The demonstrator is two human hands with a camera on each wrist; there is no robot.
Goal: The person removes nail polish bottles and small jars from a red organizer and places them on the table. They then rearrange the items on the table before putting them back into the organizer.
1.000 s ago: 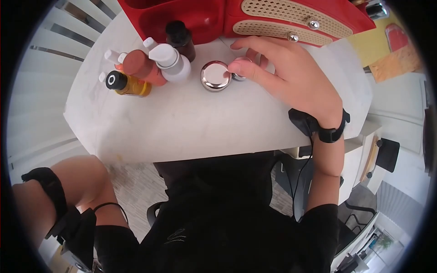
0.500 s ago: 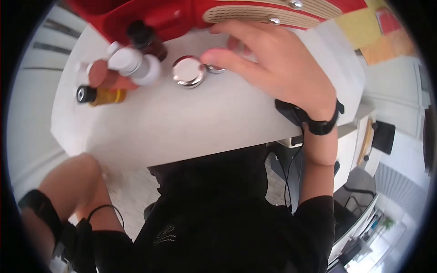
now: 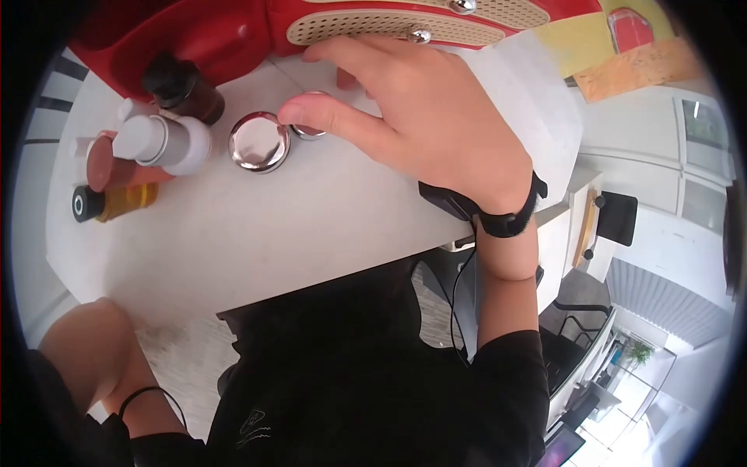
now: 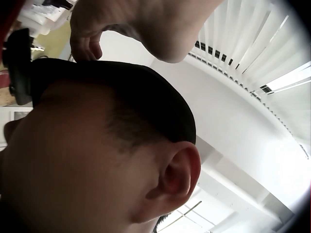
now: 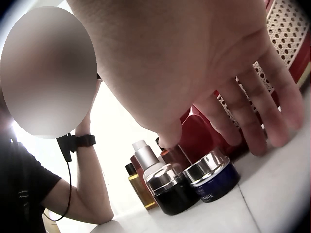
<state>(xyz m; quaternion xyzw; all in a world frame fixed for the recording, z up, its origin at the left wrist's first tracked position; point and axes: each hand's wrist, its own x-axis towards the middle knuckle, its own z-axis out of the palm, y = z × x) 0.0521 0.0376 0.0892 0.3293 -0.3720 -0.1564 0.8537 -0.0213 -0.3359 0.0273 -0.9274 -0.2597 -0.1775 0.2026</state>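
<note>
My right hand hovers low over the table, fingers spread and thumb apart, with nothing in its grasp. Beneath the thumb is a blue jar with a silver lid, partly covered by the hand in the head view. Right beside it stands a black jar, its shiny silver lid in plain sight from above. In the left wrist view, my left hand is raised to the head, its loosely bent fingers resting at the top of a black cap. The head view shows only that arm, elbow by the table edge.
Left of the jars cluster a white pump bottle, a dark brown bottle, a reddish bottle and a yellow bottle. Behind stands a red cabinet with woven drawer fronts and silver knobs. The white table ends near the body.
The head view has swung, so the table, bottles and jars appear farther left. My right hand keeps its place over the jars; the left arm stays raised.
</note>
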